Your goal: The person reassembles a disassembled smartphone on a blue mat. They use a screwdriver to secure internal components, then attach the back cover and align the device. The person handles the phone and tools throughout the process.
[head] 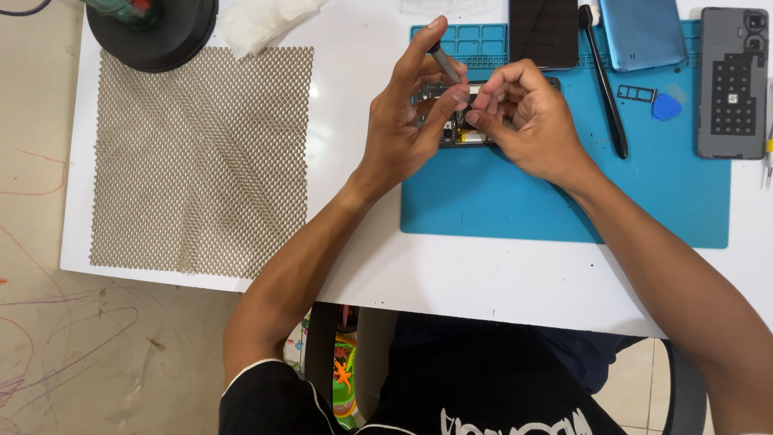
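Pinched in the left hand (411,121), a slim grey screwdriver (444,63) stands over the opened phone (455,129) on the blue mat (564,201), while the right hand (523,117) closes its fingertips beside the tip. One slip could gouge the exposed board or flick a tiny screw off the white table (483,274).

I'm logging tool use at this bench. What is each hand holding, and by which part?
The left hand pinches a grey screwdriver by its shaft. The right hand rests on the opened phone; its grip is hidden.

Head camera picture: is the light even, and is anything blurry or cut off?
Head view: light is soft and even on the white table, with faint shadows under the left hand and right hand; the grey screwdriver is sharp; the black round base is cropped at the top.
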